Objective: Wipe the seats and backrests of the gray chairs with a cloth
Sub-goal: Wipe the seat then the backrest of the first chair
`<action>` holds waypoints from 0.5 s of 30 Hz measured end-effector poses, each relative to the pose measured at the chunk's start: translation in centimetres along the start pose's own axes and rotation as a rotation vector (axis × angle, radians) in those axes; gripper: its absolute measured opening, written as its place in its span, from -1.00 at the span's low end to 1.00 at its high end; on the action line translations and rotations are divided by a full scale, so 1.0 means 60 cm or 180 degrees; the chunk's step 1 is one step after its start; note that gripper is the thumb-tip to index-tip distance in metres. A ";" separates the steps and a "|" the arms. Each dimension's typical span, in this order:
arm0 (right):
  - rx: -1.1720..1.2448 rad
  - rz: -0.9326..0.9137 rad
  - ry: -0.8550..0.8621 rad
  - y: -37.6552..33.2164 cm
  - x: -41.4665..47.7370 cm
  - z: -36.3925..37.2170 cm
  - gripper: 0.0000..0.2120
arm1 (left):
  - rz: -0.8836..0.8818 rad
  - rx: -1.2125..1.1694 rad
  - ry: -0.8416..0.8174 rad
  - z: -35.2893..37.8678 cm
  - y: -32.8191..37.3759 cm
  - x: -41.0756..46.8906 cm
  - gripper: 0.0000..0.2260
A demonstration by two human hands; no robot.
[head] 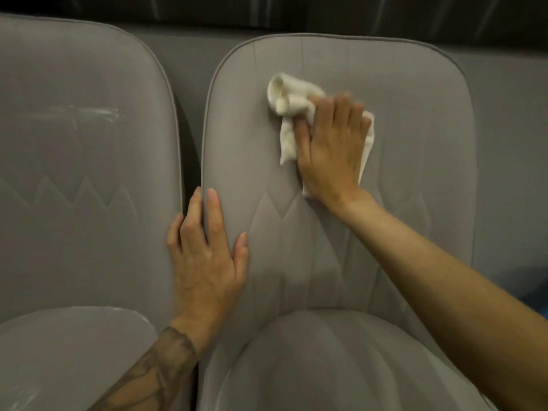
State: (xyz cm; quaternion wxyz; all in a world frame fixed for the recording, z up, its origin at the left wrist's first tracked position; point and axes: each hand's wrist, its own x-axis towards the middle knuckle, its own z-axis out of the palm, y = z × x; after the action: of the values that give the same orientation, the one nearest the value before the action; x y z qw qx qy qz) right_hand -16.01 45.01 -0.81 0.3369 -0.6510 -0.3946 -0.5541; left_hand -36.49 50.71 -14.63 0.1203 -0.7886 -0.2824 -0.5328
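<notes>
While left hand (207, 262) lies flat on backrest (409, 149), flat-fingered right hand (332, 149) presses cloth (289, 99).

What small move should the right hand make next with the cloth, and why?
Probably slide the right hand sideways toward the right edge of the right chair's backrest, keeping the white cloth pressed flat under it. The cloth sits on the upper middle of that backrest, with bare fabric to its right and below. The left hand rests on the left edge, likely steadying the chair.
</notes>
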 end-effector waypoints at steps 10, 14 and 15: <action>0.0296 -0.0553 -0.0639 0.038 -0.175 -0.033 -0.78 | -0.0019 -0.0093 0.0026 -0.001 0.001 0.001 -0.38; 0.0122 0.0213 -0.0252 0.024 -0.137 -0.010 -0.71 | -0.0020 -0.0085 0.0035 0.000 0.002 0.001 -0.39; 0.0281 -0.0030 -0.0352 0.021 -0.177 -0.016 -0.72 | -0.0020 -0.0080 0.0048 0.000 0.002 0.000 -0.39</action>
State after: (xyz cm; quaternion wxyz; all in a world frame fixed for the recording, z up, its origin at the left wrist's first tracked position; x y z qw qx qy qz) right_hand -16.15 42.10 -11.17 0.3404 -0.6633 -0.4397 -0.5009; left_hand -36.44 50.62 -14.61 0.1109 -0.7850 -0.2773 -0.5427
